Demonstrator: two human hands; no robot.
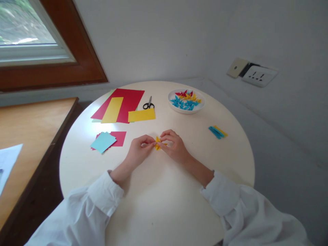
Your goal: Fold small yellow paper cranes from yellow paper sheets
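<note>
A small yellow folded paper piece [157, 144] with pointed tips is held between my two hands above the middle of the round white table [164, 205]. My left hand [139, 148] pinches its left side between thumb and fingers. From the right, my right hand [176, 147] grips it with the thumb and fingertips. Parts of the piece are hidden behind my fingers. Behind my hands lie a yellow paper strip [142, 115] and black-handled scissors [148, 105]. Left of my left hand, light blue paper squares [103, 142] rest on red paper pieces [120, 139].
A white dish [187, 111] at the back holds blue, yellow and red folded paper shapes. Large red sheets [132, 99] lie back left under another yellow strip [112, 109]. Narrow folded blue strips [216, 132] and yellow strips [220, 131] sit right. A wooden desk [33, 126] stands left.
</note>
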